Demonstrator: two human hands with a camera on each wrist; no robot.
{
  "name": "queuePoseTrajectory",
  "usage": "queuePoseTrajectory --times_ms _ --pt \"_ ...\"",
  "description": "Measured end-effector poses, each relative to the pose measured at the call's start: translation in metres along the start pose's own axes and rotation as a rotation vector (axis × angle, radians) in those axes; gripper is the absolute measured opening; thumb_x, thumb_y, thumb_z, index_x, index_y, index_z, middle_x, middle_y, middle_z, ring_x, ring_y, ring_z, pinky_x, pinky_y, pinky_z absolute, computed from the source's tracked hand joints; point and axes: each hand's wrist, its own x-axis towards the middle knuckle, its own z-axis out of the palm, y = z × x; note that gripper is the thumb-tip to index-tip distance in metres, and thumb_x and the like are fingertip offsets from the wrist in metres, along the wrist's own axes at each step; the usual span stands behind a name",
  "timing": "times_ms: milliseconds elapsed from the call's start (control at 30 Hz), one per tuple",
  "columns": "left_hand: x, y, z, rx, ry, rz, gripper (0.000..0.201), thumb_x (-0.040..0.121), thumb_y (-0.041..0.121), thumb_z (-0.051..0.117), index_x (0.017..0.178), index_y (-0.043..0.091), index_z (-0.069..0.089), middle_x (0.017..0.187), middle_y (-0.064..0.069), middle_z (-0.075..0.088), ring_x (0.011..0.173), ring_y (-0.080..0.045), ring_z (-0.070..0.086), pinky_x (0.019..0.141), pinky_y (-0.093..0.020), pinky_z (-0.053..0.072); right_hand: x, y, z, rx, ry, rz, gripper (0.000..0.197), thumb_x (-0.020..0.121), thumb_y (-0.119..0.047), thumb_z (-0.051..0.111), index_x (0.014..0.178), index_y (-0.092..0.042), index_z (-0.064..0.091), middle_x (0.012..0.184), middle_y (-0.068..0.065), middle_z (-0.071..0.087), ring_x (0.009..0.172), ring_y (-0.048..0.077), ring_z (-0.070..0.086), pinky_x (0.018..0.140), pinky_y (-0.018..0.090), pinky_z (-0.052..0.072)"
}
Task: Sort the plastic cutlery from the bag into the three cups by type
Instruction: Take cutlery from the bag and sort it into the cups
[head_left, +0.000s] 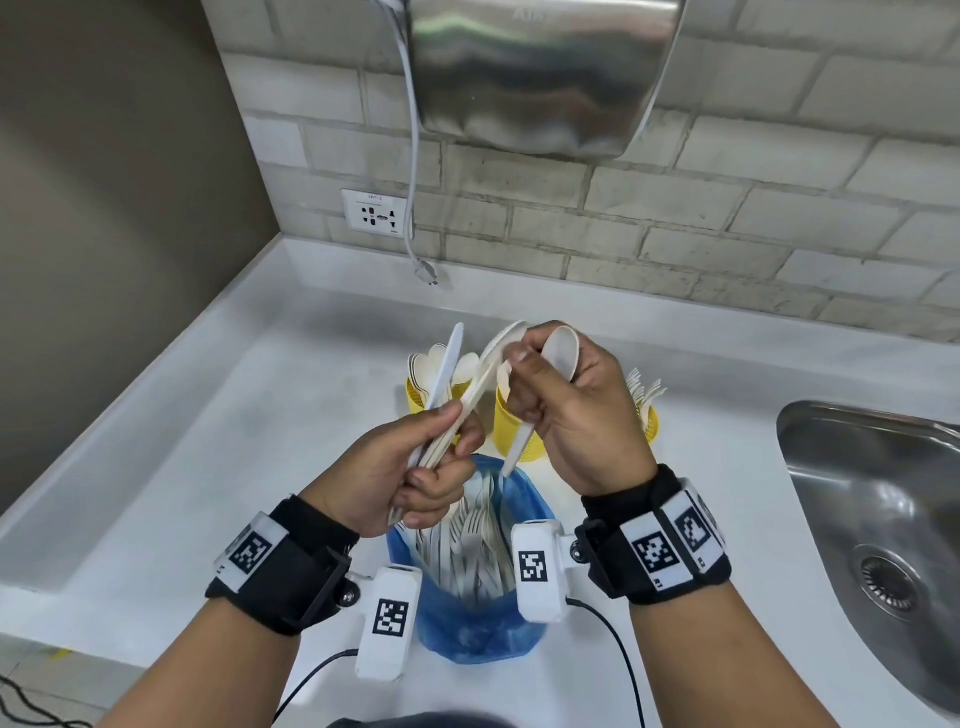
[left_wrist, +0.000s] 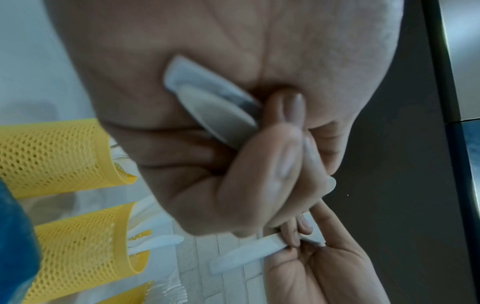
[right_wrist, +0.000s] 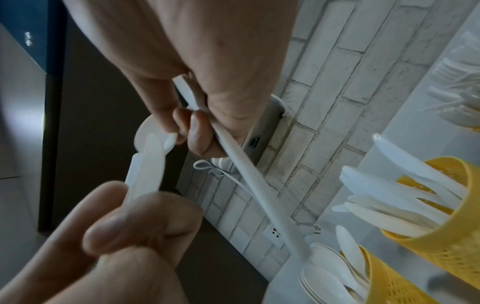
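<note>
My left hand (head_left: 415, 467) grips a bundle of cutlery (head_left: 457, 410) above the blue bag (head_left: 524, 613), my right hand (head_left: 566, 410) holds one spoon (head_left: 563, 351), which I should free slowly, then drop into the left yellow cup (head_left: 415, 397) with spoons

My white bench (head_left: 208, 415) runs along the brick wall. A blue bag (head_left: 483, 623) full of white cutlery stands on it, close to me. Three yellow cups (head_left: 511, 431) stand in a row just behind the bag, holding spoons, knives and forks. A steel sink (head_left: 857, 467) is set into the bench on my right.
</note>
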Motion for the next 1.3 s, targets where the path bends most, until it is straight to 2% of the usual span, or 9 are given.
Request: queuePoseTrajectory --times_ms 100,367,567,733,867,933,1033,1133,1300 --pt "0.000 -0.002 0.002 0.054 0.021 0.009 0.048 0.092 0.059 0.063 0.079 0.015 0.048 0.052 0.005 0.027 0.040 -0.009 0.016 0.038 -0.019 0.025 0.002 -0.007 -0.003 0.151 0.055 0.035 0.011 0.090 -0.011 0.060 0.079 -0.013 0.059 0.058 0.000 0.048 0.051 0.013 0.038 0.051 0.026 0.033" --pt "0.004 -0.002 0.014 0.155 0.033 -0.007 0.052 0.102 0.053 0.033 0.074 0.012 0.047 0.053 -0.002 0.018 0.038 -0.012 0.013 0.037 -0.019 0.024 -0.003 -0.001 0.003 0.119 -0.061 0.078 0.024 0.101 -0.020 0.056 0.087 -0.005 0.069 0.070 0.009 0.049 0.054 0.013 0.041 0.054 0.025 0.035" --pt "0.001 -0.004 0.011 0.332 0.124 -0.040 0.056 0.100 0.059 0.040 0.067 0.014 0.048 0.055 -0.001 0.018 0.043 -0.014 0.014 0.041 -0.020 0.026 0.002 -0.010 0.001 0.257 0.000 0.043 0.030 0.106 -0.022 0.047 0.080 -0.011 0.056 0.080 0.006 0.056 0.066 0.017 0.052 0.064 0.026 0.047" --pt "-0.002 -0.003 0.004 0.421 0.315 -0.030 0.056 0.094 0.064 0.048 0.063 0.020 0.033 0.059 0.002 0.021 0.050 -0.017 0.016 0.047 -0.025 0.030 0.009 -0.009 -0.015 0.081 0.074 -0.028 0.028 0.107 -0.027 0.044 0.098 -0.004 0.056 0.095 0.008 0.070 0.089 0.022 0.065 0.079 0.030 0.054" --pt "0.001 0.002 0.002 0.535 0.504 0.118 0.060 0.093 0.071 0.047 0.064 0.018 0.049 0.067 -0.005 0.045 0.064 -0.021 0.049 0.071 -0.026 0.049 0.007 -0.007 -0.019 -0.073 0.103 0.019 0.033 0.110 -0.028 0.040 0.091 -0.012 0.063 0.104 0.006 0.075 0.097 0.017 0.066 0.081 0.026 0.053" --pt "0.004 0.004 0.008 0.628 0.534 0.154 0.056 0.099 0.064 0.042 0.083 0.018 0.069 0.084 -0.002 0.069 0.086 -0.017 0.068 0.087 -0.018 0.052 0.006 -0.003 -0.013 -0.126 0.099 0.074 0.036 0.110 -0.030 0.041 0.087 -0.014 0.064 0.109 0.010 0.075 0.096 0.015 0.065 0.084 0.030 0.052" --pt "0.011 0.008 0.024 0.621 0.432 0.146 0.043 0.100 0.050 0.039 0.086 0.026 0.071 0.086 0.009 0.072 0.089 -0.005 0.069 0.093 -0.013 0.047 0.003 0.005 -0.001 -0.161 0.111 0.143 0.039 0.110 -0.032 0.042 0.095 -0.003 0.063 0.098 0.021 0.069 0.082 0.019 0.066 0.073 0.034 0.057" --pt "0.016 0.004 0.027 0.620 0.338 0.114 0.062 0.105 0.047 0.035 0.082 -0.005 0.060 0.086 -0.007 0.057 0.086 -0.022 0.069 0.095 -0.027 0.046 -0.001 0.011 0.008 -0.123 0.103 0.170 0.031 0.109 -0.032 0.045 0.102 -0.005 0.057 0.075 0.011 0.058 0.051 0.016 0.057 0.042 0.021 0.044" --pt "0.018 -0.003 0.026 0.452 0.243 0.123 0.070 0.106 0.054 0.037 0.075 -0.008 0.044 0.071 -0.003 0.057 0.065 -0.021 0.053 0.069 -0.027 0.048 -0.002 0.017 0.006 -0.206 0.014 0.103 0.009 0.106 -0.016 0.054 0.099 -0.010 0.055 0.068 0.002 0.060 0.053 0.026 0.053 0.041 0.027 0.046"
